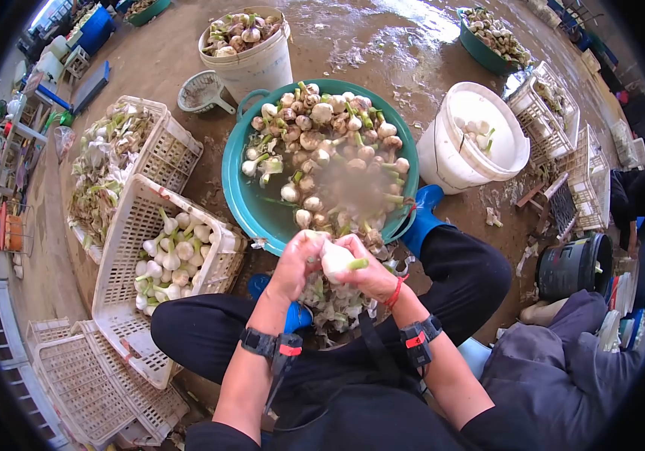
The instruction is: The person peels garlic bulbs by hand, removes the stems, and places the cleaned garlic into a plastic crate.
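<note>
A white garlic bulb [335,260] with a short green stem is held between my two hands, above my lap. My right hand [373,270] wraps round its stem side, the green end poking out past the thumb. At the bulb's other side, the fingers of my left hand [300,261] are closed in a pinch; the exact grip of the fingertips is hard to see. Just beyond is a green tub [234,197] with many garlic bulbs [322,113], some soil-stained, in murky water. Garlic peelings [333,304] lie in a heap below my hands.
Left of my knee, a white crate [116,282] holds clean bulbs; another crate [176,150] holds husks. A white bucket [450,158] with a few bulbs stands right of the tub, a fuller bucket [255,71] behind it. A plastic strainer [200,92] lies nearby. Another person's clothed leg [533,361] is at right.
</note>
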`<control>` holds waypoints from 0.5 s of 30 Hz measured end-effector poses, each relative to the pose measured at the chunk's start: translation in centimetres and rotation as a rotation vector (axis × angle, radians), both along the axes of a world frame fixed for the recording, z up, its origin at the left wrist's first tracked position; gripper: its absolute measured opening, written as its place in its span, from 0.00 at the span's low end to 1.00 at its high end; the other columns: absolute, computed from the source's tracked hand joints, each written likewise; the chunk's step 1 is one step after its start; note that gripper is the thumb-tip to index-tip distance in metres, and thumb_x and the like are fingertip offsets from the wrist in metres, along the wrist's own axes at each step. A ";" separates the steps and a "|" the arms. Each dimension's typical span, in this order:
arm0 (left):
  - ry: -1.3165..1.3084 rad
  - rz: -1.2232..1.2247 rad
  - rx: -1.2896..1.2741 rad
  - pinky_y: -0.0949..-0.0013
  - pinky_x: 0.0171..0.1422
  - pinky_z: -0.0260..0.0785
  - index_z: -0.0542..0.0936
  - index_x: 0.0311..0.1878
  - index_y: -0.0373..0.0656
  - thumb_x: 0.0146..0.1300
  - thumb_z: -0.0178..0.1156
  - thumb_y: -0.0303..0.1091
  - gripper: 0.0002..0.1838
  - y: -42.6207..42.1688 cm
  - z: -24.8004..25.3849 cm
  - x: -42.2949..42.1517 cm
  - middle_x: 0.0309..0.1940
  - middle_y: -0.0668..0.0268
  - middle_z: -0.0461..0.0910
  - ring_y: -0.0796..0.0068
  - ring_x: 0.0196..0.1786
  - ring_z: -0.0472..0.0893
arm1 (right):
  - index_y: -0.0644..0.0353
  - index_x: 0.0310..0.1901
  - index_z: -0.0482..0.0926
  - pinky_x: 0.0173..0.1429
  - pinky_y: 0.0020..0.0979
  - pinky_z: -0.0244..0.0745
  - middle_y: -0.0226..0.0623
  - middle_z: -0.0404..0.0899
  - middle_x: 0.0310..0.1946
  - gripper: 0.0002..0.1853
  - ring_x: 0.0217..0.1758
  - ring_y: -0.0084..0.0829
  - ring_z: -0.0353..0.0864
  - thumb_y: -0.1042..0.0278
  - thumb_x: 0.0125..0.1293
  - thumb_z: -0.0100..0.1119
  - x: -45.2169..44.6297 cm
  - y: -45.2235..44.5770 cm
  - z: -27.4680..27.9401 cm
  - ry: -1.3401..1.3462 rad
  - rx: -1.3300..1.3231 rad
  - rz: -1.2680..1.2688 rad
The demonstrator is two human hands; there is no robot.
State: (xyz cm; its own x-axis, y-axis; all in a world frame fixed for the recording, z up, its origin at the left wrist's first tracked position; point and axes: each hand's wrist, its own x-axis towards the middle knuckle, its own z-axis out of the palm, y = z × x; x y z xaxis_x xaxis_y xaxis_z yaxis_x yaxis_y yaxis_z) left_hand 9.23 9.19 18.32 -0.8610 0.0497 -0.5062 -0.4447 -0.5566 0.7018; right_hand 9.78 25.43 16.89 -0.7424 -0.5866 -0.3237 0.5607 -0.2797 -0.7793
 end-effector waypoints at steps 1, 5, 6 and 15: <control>0.013 -0.081 -0.046 0.78 0.32 0.70 0.71 0.40 0.44 0.57 0.56 0.25 0.08 0.3 0.5 0.2 0.26 0.70 0.74 0.81 0.26 0.74 | 0.60 0.47 0.71 0.44 0.24 0.70 0.31 0.68 0.47 0.16 0.43 0.22 0.72 0.67 0.58 0.60 -0.3 0.1 -1.1 0.017 0.040 -0.076; 0.072 -0.208 -0.229 0.78 0.33 0.66 0.74 0.31 0.42 0.52 0.62 0.26 0.06 0.3 -1.3 0.6 0.24 0.74 0.74 0.84 0.29 0.72 | 0.64 0.50 0.73 0.52 0.27 0.68 0.30 0.75 0.40 0.18 0.46 0.23 0.74 0.60 0.68 0.43 -0.9 0.1 -0.2 -0.106 -0.164 -0.328; 0.070 -0.210 -0.224 0.78 0.33 0.66 0.74 0.31 0.42 0.52 0.62 0.26 0.06 0.4 -2.0 1.3 0.24 0.74 0.74 0.84 0.29 0.72 | 0.64 0.51 0.73 0.53 0.27 0.68 0.29 0.76 0.39 0.20 0.45 0.23 0.74 0.58 0.70 0.40 -1.0 0.5 -0.2 -0.138 -0.271 -0.353; -0.049 -0.209 0.004 0.74 0.37 0.70 0.65 0.57 0.43 0.52 0.62 0.26 0.27 2.8 -2.7 0.6 0.35 0.68 0.77 0.79 0.31 0.75 | 0.62 0.47 0.75 0.39 0.24 0.74 0.34 0.79 0.37 0.23 0.37 0.23 0.78 0.48 0.70 0.40 -2.2 -1.5 -3.2 -0.197 0.340 -0.565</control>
State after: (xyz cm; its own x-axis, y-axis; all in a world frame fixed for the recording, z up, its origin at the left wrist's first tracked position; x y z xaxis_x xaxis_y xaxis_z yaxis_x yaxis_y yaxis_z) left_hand 9.80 12.00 15.63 -0.8060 0.2269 -0.5467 -0.5844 -0.4510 0.6746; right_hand 7.56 23.89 13.71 -0.8128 0.0313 -0.5817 0.5412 -0.3288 -0.7739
